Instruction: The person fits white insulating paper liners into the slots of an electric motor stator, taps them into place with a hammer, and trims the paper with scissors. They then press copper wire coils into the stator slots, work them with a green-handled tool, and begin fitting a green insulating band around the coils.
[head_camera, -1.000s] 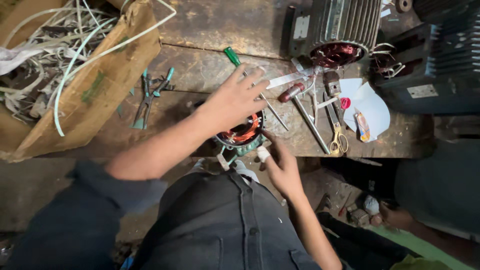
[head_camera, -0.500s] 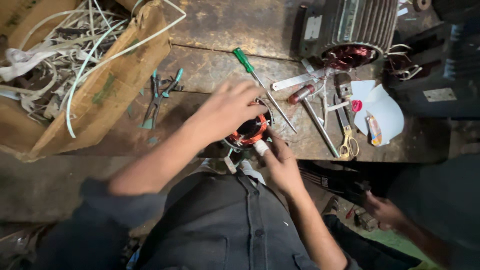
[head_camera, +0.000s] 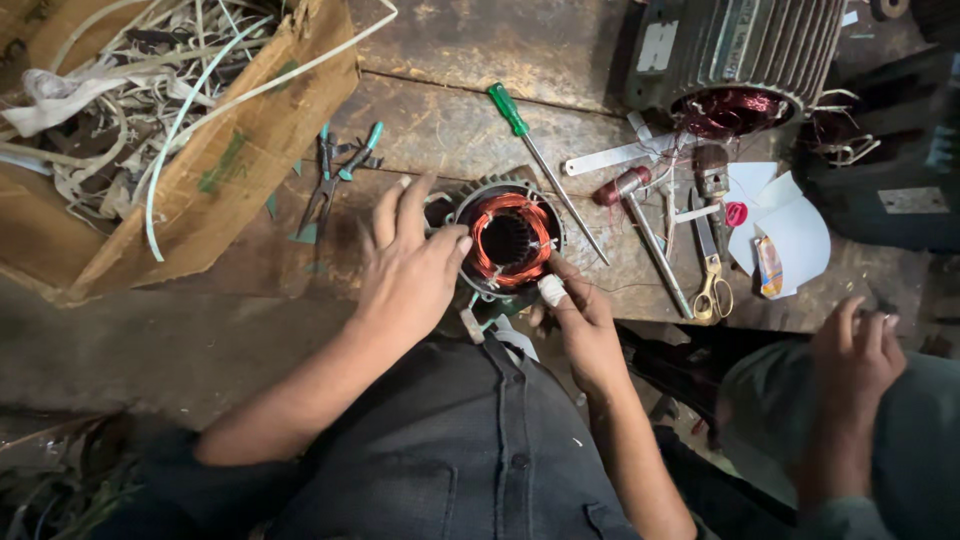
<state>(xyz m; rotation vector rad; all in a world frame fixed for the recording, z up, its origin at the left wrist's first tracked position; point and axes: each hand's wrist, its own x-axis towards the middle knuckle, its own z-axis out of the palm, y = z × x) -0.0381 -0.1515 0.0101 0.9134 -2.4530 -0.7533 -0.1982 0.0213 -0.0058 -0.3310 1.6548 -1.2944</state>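
The person worked on a small round motor stator with copper-red windings inside a grey metal ring (head_camera: 512, 240), which lay near the front edge of the worn wooden table (head_camera: 440, 60), just in front of the person's body. The left hand (head_camera: 408, 265) rested on the left side of the stator, its fingers (head_camera: 455, 243) curled against the rim and steadying it, while two fingers stretched flat over the table. The right hand (head_camera: 580, 315) was at the lower right of the stator; its fingers were pinched on a small white piece (head_camera: 551, 290), maybe tape or sleeve, touching the rim. I could not tell exactly what this piece was.

As a judgement, the step in hand seemed to be work on the windings or their lead wires, with one hand holding and the other fitting. The next move would call for a firm hold from the left hand, so the stator does not turn, and a fine, careful touch from the right, because the thin copper wire can be damaged easily.

Beside the stator lay a green-handled screwdriver (head_camera: 540, 160), teal-handled pliers (head_camera: 335, 175), a red-handled tool (head_camera: 640, 215) and yellow-handled scissors (head_camera: 710, 270). A torn cardboard box of white strips (head_camera: 150, 130) stood at the left, and a large finned grey motor (head_camera: 740, 60) at the far right. Another person's hand (head_camera: 855, 350) was at the right, apart.
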